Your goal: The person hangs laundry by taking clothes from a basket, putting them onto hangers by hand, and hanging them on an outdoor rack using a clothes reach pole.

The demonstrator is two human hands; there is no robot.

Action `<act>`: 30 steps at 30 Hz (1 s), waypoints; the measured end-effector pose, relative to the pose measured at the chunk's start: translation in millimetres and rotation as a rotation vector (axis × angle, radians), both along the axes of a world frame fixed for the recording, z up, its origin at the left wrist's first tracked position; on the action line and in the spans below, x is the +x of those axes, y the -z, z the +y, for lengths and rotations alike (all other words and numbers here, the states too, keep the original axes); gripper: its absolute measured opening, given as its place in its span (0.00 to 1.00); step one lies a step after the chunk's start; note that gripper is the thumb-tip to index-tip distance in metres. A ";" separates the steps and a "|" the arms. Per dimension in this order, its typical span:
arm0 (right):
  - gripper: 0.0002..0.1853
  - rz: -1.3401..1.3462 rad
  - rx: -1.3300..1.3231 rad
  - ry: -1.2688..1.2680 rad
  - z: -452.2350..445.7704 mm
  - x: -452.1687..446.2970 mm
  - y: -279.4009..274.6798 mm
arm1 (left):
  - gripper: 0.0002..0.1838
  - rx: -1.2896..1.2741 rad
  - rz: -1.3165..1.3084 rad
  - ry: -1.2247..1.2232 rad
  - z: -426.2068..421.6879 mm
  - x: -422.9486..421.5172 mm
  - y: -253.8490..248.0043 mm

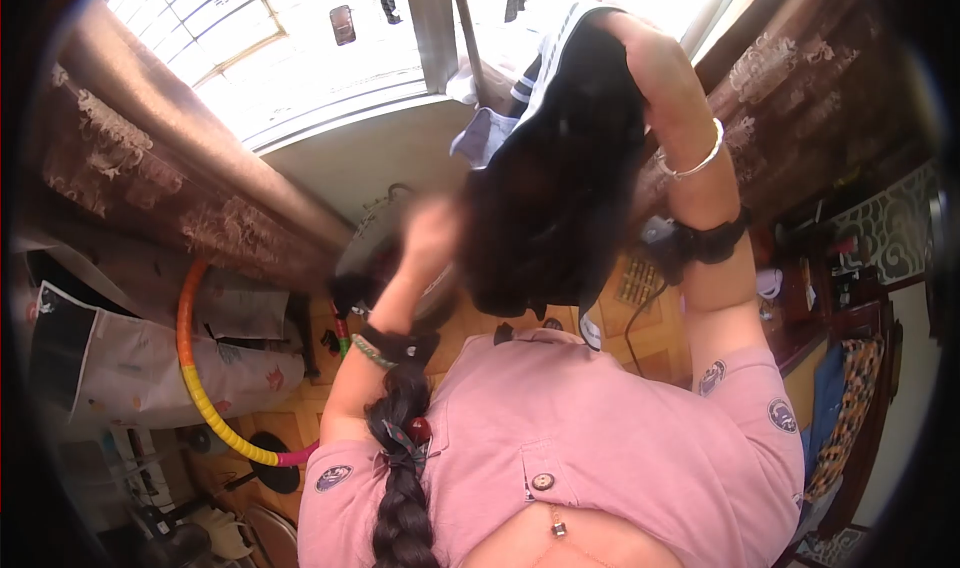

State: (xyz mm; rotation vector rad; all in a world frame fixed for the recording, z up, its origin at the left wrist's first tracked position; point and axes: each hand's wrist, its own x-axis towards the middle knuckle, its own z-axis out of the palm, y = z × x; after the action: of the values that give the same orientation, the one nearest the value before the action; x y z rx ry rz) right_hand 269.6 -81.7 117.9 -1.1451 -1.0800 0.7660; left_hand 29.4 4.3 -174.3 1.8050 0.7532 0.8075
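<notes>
A black garment (560,178) with white stripes along its upper edge hangs in front of my chest. Raised high at the right, my right hand (640,53) is closed on the garment's top edge, and its fingers are partly hidden behind the cloth. My left hand (432,230) is smeared by motion at the garment's left side. Whether it grips the cloth cannot be made out. Just behind the garment shows a pale lilac cloth (484,136).
A bright barred window (230,28) lies ahead, with brown curtains (150,158) on both sides. A colourful hula hoop (190,373) stands at the left by a covered object (170,368). Dark furniture (830,278) stands at the right. Below is wooden flooring (640,343).
</notes>
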 end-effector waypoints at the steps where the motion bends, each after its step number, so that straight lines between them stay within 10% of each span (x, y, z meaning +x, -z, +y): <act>1: 0.13 -0.128 -0.038 -0.064 6.3 13.9 3.6 | 0.11 -0.244 -0.249 -0.058 7.0 -12.6 -5.0; 4: 0.11 -0.497 -0.228 -0.127 28.6 77.0 26.9 | 0.13 -0.597 -0.686 -0.184 7.3 -43.1 -91.6; 12: 0.20 -0.849 -0.298 0.026 40.6 77.7 96.7 | 0.14 -0.543 -0.513 -0.274 19.8 -58.7 -163.2; 26: 0.22 -0.184 -0.499 -0.372 126.6 149.0 127.4 | 0.24 -0.601 -0.258 -0.019 21.5 -45.9 -140.0; 28: 0.20 -0.172 -0.486 -0.533 158.0 170.3 145.0 | 0.29 -0.342 0.168 0.322 28.9 -14.2 -179.4; 30: 0.20 -0.223 -0.371 -0.646 167.6 172.6 130.3 | 0.25 -0.383 0.422 0.100 23.8 7.3 -212.0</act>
State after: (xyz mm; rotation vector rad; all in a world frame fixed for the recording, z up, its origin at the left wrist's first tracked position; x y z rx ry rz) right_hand 442.2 85.9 -12.4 -1.2151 -1.5718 1.4127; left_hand 36.7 28.0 37.7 1.6588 1.0019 0.1913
